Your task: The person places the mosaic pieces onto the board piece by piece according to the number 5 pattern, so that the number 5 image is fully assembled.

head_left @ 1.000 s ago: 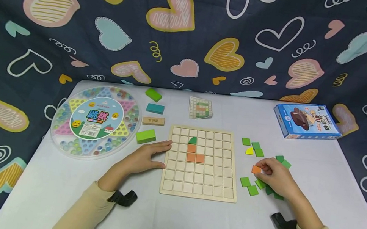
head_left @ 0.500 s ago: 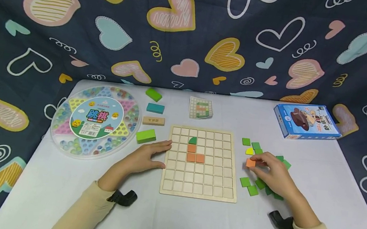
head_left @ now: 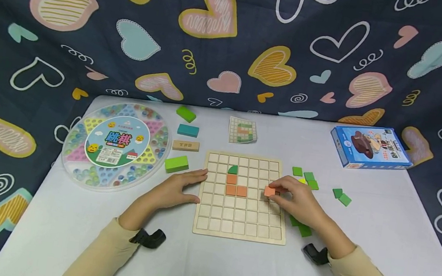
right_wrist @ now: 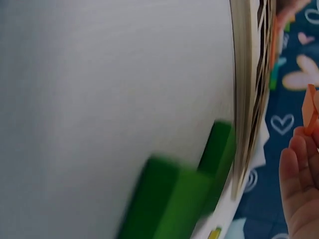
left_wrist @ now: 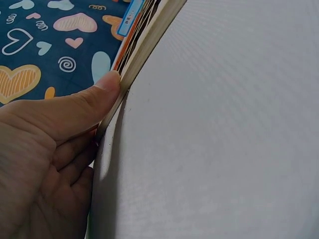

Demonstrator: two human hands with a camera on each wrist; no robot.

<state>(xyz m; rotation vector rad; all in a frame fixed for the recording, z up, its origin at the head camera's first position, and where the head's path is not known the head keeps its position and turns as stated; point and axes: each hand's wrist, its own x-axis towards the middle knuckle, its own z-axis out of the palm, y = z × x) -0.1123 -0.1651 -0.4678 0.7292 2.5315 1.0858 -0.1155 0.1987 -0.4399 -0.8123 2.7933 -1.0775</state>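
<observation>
In the head view a wooden grid board (head_left: 240,214) lies on the table. Set in its cells are a dark green quarter-round tile (head_left: 233,170) and orange square tiles (head_left: 230,190) in an L. My left hand (head_left: 169,190) rests against the board's left edge, thumb and fingers spread; in the left wrist view the thumb (left_wrist: 107,84) touches that edge. Over the right part of the board, my right hand (head_left: 296,200) pinches another orange square tile (head_left: 269,191) between thumb and fingers. The right wrist view shows this tile (right_wrist: 309,109) at its right border, raised off the board.
Loose green tiles (head_left: 345,199) and a partly covered yellow one (head_left: 302,180) lie right of the board. Behind are a patterned card (head_left: 242,131) and a blue box (head_left: 373,147). Coloured blocks (head_left: 177,164) and a round Chinese checkers set (head_left: 117,143) stand left.
My right hand has lifted the orange tile from the loose tiles and carried it left over the board's right part. The left hand stays at the board's edge.
</observation>
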